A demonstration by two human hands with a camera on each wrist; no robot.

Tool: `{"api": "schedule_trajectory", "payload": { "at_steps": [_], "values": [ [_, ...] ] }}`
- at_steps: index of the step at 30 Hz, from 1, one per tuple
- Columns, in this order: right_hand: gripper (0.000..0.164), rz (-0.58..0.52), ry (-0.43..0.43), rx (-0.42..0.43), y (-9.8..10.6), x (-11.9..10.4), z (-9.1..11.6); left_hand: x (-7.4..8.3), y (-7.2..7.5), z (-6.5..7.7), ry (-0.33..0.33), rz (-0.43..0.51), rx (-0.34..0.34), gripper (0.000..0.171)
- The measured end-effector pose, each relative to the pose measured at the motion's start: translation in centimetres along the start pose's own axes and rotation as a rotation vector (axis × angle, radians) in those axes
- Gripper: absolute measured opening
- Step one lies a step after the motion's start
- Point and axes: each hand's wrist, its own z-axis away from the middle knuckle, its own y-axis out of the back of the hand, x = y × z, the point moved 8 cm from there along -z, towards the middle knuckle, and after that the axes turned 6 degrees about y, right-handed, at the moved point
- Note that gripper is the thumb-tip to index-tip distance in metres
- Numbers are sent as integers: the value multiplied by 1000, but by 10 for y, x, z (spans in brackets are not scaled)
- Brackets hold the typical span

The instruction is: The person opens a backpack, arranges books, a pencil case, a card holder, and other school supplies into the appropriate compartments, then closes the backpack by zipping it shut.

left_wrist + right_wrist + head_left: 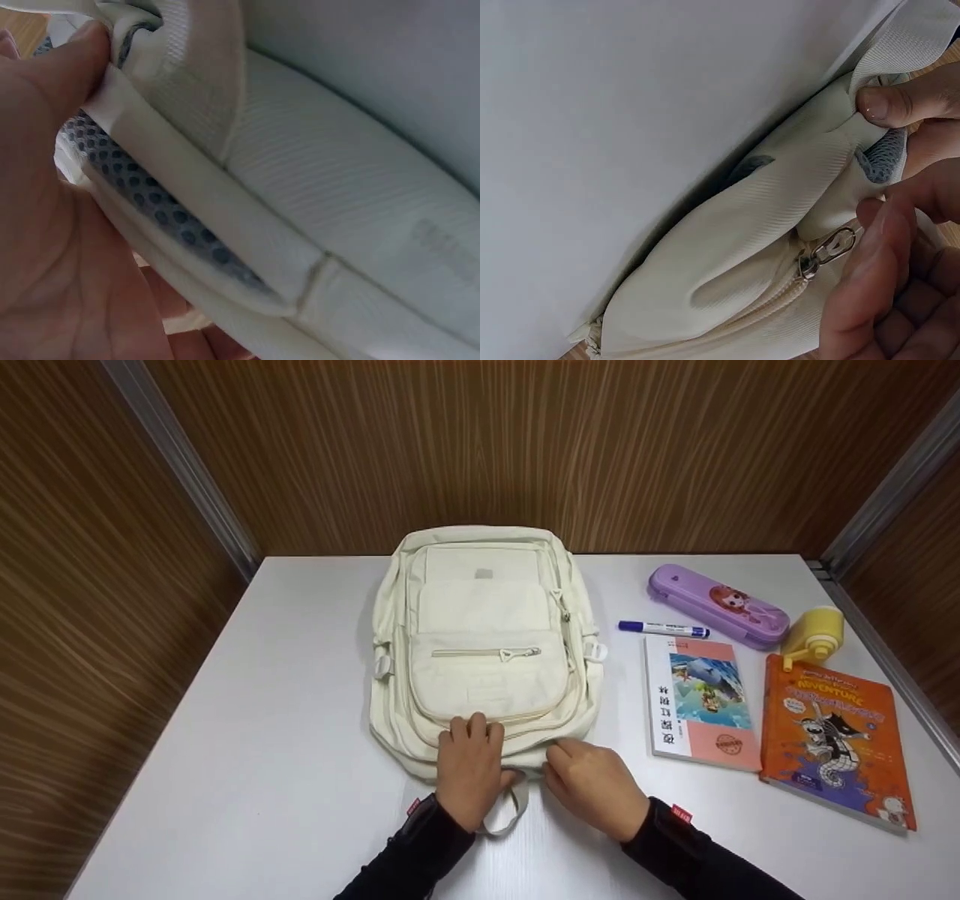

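A cream backpack (pixel 491 607) lies flat, front pocket up, its handle end toward me. My left hand (pixel 471 769) grips this near end beside the handle loop (pixel 517 814), fingers over the top and thumb (pixel 79 64) against the piping by a grey mesh strip (pixel 161 202). Just to the right, my right hand (pixel 596 787) is curled at the same edge. Its thumb and finger (pixel 885 247) come together at the fabric, right by a metal zipper pull (pixel 834 246); what lies between their tips is hidden.
On the right of the white table (pixel 247 720) lie a purple pencil case (pixel 694 592), a blue-capped marker (pixel 667 628), a pink-and-white book (pixel 709 697) and an orange book (pixel 832 735). A yellow bottle-like object (pixel 816 634) stands by the orange book. Wood-grain panels (pixel 510 457) enclose the table.
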Motion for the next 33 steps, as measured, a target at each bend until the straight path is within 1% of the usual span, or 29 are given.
{"api": "schedule_trajectory", "payload": {
  "at_steps": [2,4,6,8,9,11,13,15,17,20,23,26,31,33],
  "values": [
    [22,-1,-20,1,2,5,1,6,2,-1,4,-29,4,77],
    [22,-15,-64,-9,6,14,3,11,4,-2,-12,-40,6,77],
    [19,-27,-124,-31,10,26,7,12,5,-2,-57,6,-9,77],
    [16,-45,-192,-59,15,39,12,7,6,-2,-139,118,-52,77],
    [15,-53,-227,-72,17,45,14,1,6,-2,-181,179,-80,75],
    [14,-56,-278,-89,20,57,20,-16,7,-3,-252,316,-147,72],
    [14,-62,-315,-95,23,65,24,-37,6,-2,-286,431,-211,66],
    [15,-65,-340,-96,24,71,27,-57,4,-2,-279,499,-237,63],
    [16,-66,-347,-96,25,74,29,-72,1,-2,-261,559,-251,63],
    [16,-67,-344,-99,25,75,29,-84,-5,-1,-254,604,-247,66],
    [15,-69,-337,-91,26,74,27,-86,-9,-1,-255,616,-230,65],
    [15,-72,-331,-87,25,71,24,-83,-10,-1,-255,603,-201,63],
    [18,-63,-314,-101,18,64,17,-70,-7,-2,-285,582,-142,58],
    [20,-41,-298,-100,15,61,14,-65,-6,-3,-295,584,-133,57]
  ]
}}
